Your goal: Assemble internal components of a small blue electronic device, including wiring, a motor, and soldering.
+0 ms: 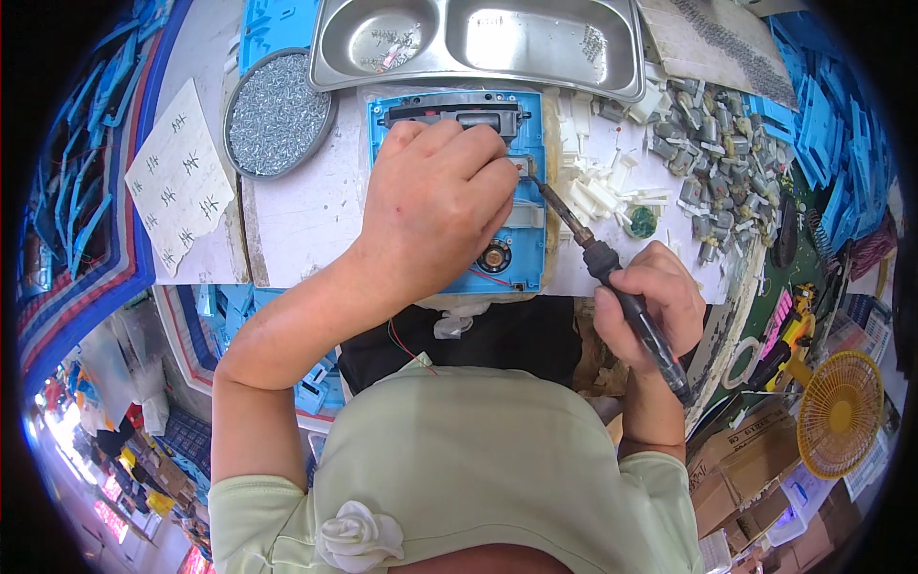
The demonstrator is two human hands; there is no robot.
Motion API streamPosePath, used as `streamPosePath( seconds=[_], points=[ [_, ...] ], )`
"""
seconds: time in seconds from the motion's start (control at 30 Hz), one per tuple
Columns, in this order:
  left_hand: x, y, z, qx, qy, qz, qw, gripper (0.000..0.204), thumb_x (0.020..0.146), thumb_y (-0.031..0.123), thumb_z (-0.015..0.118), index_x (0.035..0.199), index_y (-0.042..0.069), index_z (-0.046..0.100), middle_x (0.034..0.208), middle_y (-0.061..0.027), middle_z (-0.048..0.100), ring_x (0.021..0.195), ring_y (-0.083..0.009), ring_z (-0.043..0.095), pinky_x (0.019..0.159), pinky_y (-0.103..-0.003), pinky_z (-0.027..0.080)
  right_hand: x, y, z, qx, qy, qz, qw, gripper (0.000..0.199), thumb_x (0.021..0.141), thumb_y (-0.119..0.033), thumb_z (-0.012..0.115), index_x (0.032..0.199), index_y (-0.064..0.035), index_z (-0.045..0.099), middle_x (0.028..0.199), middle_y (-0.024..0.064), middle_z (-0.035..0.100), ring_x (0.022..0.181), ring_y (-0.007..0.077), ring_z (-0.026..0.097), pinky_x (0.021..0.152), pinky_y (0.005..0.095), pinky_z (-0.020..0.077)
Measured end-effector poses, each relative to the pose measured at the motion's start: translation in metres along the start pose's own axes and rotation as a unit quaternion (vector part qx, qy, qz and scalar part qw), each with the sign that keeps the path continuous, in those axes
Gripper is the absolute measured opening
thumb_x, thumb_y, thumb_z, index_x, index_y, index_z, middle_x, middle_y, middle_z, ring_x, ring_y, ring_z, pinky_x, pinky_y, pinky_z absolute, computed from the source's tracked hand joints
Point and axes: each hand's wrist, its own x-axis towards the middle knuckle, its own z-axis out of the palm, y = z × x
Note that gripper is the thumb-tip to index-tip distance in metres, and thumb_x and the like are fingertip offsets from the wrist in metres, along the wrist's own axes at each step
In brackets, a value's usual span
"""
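Observation:
A blue plastic casing lies face up on the work table, with a round speaker, thin wires and a dark strip-shaped part along its far end. My left hand rests over the casing with its fingers curled closed; whatever they grip is hidden beneath them. In my right hand is a soldering iron, held like a pen. The iron's tip reaches the casing's right side, by a small pale component near my left fingers.
Beyond the casing stands a two-compartment metal tray with small bits inside. A round dish of screws sits left, near a paper sheet. Grey motors and white plastic pieces pile up right. A yellow fan stands lower right.

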Motion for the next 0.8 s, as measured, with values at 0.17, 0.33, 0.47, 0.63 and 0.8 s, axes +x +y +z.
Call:
streamPosePath(
  seconds=[0.17,0.33,0.47,0.63,0.8],
  points=[
    [-0.0001,0.0005,0.0004,0.004,0.0,0.001,1.0,0.019,0.072,0.006,0.08,0.085,0.01,0.066,0.088,-0.0026,0.061,0.078,-0.0227,0.059,0.074,-0.037,0.041,-0.0027,0.0,-0.0015,-0.015,-0.011,-0.025,0.999,0.028,0.077,-0.001,0.081,0.1,-0.0036,0.065,0.062,0.0039,0.054,0.051,0.0198,0.049,0.048,0.0305,0.0368],
    [-0.0001,0.0,0.0011,0.007,0.0,0.004,1.0,0.02,0.072,0.006,0.079,0.085,0.01,0.065,0.088,-0.0026,0.061,0.078,-0.0228,0.059,0.074,-0.038,0.041,-0.0049,-0.0002,-0.0016,-0.013,-0.003,-0.021,1.0,0.028,0.077,-0.002,0.081,0.1,-0.0041,0.065,0.062,0.0039,0.053,0.051,0.0198,0.049,0.048,0.0301,0.0368],
    [-0.0002,0.0,-0.0003,0.01,-0.008,0.003,1.0,0.02,0.072,0.006,0.079,0.085,0.01,0.065,0.089,-0.0026,0.061,0.078,-0.0229,0.059,0.074,-0.038,0.041,-0.0037,-0.0021,-0.0057,-0.017,-0.025,-0.022,0.999,0.026,0.079,0.001,0.076,0.1,0.0007,0.06,0.064,0.0077,0.056,0.053,0.0205,0.051,0.051,0.0321,0.0379],
    [-0.0003,0.0002,0.0004,0.015,-0.003,0.005,1.0,0.02,0.071,0.006,0.08,0.084,0.01,0.065,0.089,-0.0025,0.061,0.078,-0.0229,0.059,0.075,-0.038,0.041,-0.0036,-0.0032,-0.009,-0.02,-0.019,-0.007,1.0,0.025,0.08,0.002,0.076,0.099,0.0007,0.06,0.065,0.0082,0.056,0.055,0.0205,0.051,0.053,0.0321,0.0378],
    [-0.0011,0.0005,-0.0033,0.007,-0.011,-0.001,1.0,0.019,0.074,0.005,0.08,0.088,0.01,0.068,0.089,-0.0032,0.063,0.078,-0.0226,0.062,0.074,-0.037,0.042,-0.0035,-0.0001,-0.0071,-0.022,0.001,-0.009,1.0,0.027,0.078,0.0,0.079,0.099,-0.0027,0.064,0.062,0.0052,0.054,0.052,0.0198,0.049,0.05,0.031,0.036]
  ],
)
